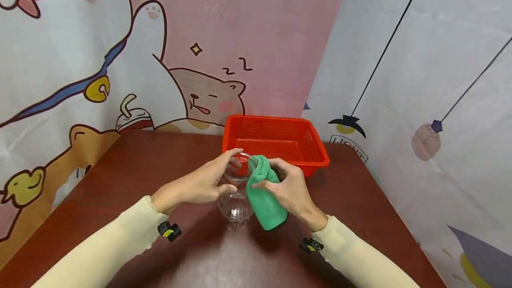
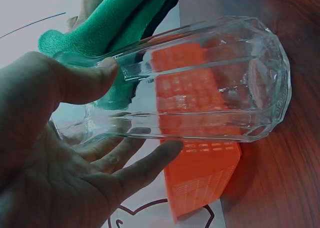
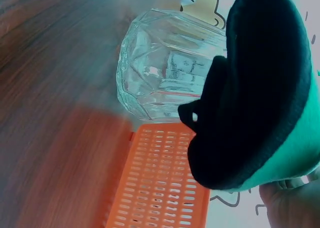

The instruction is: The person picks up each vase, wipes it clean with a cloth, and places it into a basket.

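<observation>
A clear glass vase [image 1: 236, 208] with a faceted body stands upright in front of me. My left hand [image 1: 202, 183] curls loosely round its neck, thumb on the near side and fingers behind; the left wrist view shows the thumb against the glass [image 2: 225, 88]. In my right hand [image 1: 291, 186] I pinch a folded green cloth [image 1: 267, 210] at the vase's mouth, on its right side. The cloth's dark underside [image 3: 265, 73] fills much of the right wrist view. Whether any cloth is inside the mouth, I cannot tell.
Just behind the vase sits a red plastic basket [image 1: 316, 162] with perforated walls. Everything stands on a dark reddish-brown table [image 1: 180, 150]. Printed cartoon sheets [image 1: 276, 34] hang behind and to the sides of it.
</observation>
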{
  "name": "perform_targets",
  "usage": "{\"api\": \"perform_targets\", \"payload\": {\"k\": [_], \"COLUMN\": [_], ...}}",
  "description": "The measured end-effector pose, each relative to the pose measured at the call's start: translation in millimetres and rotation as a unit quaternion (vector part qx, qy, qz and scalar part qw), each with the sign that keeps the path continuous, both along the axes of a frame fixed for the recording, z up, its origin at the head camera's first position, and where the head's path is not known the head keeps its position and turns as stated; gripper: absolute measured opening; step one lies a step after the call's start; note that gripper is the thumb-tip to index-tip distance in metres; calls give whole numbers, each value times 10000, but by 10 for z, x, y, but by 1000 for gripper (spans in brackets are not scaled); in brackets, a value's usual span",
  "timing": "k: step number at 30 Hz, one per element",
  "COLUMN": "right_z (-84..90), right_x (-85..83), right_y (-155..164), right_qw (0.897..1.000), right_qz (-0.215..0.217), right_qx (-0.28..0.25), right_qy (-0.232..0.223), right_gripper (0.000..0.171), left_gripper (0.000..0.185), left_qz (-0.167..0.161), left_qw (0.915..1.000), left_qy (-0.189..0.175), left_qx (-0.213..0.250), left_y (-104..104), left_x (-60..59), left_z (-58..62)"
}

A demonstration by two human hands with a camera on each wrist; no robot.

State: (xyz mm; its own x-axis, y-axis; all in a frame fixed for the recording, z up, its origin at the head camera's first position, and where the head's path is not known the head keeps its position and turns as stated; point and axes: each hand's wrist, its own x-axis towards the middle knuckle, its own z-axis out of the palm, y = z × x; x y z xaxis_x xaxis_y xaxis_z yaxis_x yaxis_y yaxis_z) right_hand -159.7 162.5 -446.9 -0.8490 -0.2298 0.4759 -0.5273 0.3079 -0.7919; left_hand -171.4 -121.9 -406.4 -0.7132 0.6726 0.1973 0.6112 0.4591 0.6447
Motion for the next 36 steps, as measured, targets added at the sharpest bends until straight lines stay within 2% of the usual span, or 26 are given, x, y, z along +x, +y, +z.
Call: {"api": "perform_targets", "payload": {"k": [14,23,29,36], "right_z": [27,31,34,45], "right_x": [-12,-48,-43,-39], "right_y": [3,18,17,13], "right_qw": [9998,9997,9997,9999], "right_qz": [134,172,178,124], "right_qx": [-150,-190,-126,-7], "right_qy": [2,-31,-72,-89], "right_gripper": [51,48,46,47], "left_gripper": [98,97,99,99], "left_qz": [18,28,82,35], "left_qw": [10000,10000,9999,10000], "left_qy": [27,4,-107,-15], "left_qx": [1,-2,-41,-17], "left_y": [-3,13,12,12], "left_x": [13,5,18,11], "left_z": [-18,15,16,15]}}
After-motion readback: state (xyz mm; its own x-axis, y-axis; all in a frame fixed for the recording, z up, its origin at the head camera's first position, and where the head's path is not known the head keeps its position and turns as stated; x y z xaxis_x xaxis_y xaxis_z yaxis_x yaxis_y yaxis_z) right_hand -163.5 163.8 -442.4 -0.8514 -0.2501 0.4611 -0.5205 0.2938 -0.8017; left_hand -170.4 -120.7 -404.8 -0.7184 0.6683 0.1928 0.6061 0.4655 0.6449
